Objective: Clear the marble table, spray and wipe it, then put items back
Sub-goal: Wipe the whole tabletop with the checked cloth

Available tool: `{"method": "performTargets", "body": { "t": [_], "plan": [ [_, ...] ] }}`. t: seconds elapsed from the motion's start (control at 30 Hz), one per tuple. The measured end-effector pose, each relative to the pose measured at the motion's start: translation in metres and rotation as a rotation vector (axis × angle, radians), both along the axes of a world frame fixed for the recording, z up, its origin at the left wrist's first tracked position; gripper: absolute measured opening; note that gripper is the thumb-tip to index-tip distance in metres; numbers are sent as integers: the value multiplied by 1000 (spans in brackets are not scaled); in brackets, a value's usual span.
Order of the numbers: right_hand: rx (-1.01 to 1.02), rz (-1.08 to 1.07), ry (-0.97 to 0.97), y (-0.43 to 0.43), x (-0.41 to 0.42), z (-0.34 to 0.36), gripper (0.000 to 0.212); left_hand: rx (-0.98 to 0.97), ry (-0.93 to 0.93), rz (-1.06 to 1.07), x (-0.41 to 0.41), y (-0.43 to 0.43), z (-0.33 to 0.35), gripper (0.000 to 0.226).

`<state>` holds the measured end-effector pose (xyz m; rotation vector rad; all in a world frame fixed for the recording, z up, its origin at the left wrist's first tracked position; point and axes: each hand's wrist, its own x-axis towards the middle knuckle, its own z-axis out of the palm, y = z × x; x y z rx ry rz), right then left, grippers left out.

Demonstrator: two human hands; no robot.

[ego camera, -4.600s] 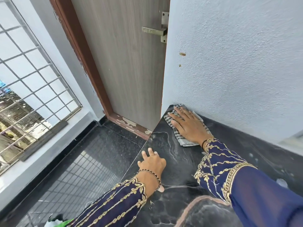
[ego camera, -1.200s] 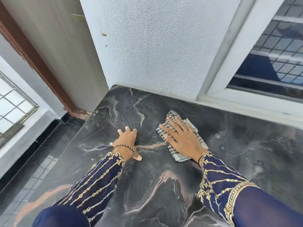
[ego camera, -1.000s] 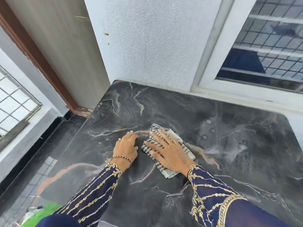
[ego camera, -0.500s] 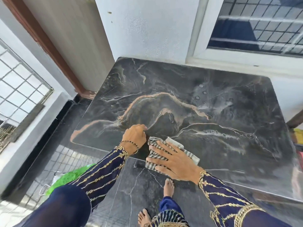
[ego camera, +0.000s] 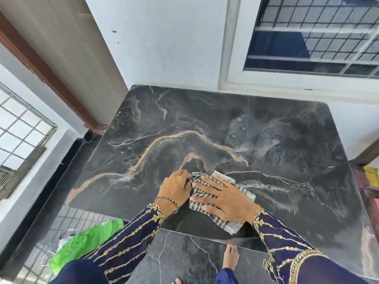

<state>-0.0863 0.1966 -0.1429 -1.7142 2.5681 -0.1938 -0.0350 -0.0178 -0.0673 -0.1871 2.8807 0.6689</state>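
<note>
Pressing down near the middle of the marble table's point(ego camera: 184, 111) front edge, your right hand point(ego camera: 227, 201) lies flat on a checked cloth point(ego camera: 233, 224), fingers straight and spread. Your left hand point(ego camera: 175, 187) sits just left of it, fingers curled against the cloth's far corner; whether they pinch it is unclear. Droplets point(ego camera: 239, 119) dot the far right area.

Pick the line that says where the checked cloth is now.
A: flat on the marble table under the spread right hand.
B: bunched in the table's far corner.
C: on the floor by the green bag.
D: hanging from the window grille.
A: the right hand lies with straight, spread fingers on the checked cloth, near the front edge of the marble table.
</note>
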Motion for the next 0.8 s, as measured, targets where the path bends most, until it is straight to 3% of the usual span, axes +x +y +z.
{"method": "performTargets", "body": {
  "t": [0.37, 0.53, 0.6, 0.73, 0.8],
  "plan": [
    [-2, -18, -25, -15, -162, 0, 47, 55, 80, 82, -99, 15, -16, 28],
    [-2, -45, -26, -28, -232, -2, 48, -128, 62, 76, -172, 13, -18, 40],
    [8, -42, -15, -32, -260, -4, 49, -156, -42, 115, -200, 11, -17, 65],
    [20, -63, -11, -43, -311, -3, 50, -144, -330, 153, -237, 5, -13, 135],
    [21, -86, -9, -49, -333, -3, 49, -233, -405, 92, -244, 4, -11, 150]
  ]
}}
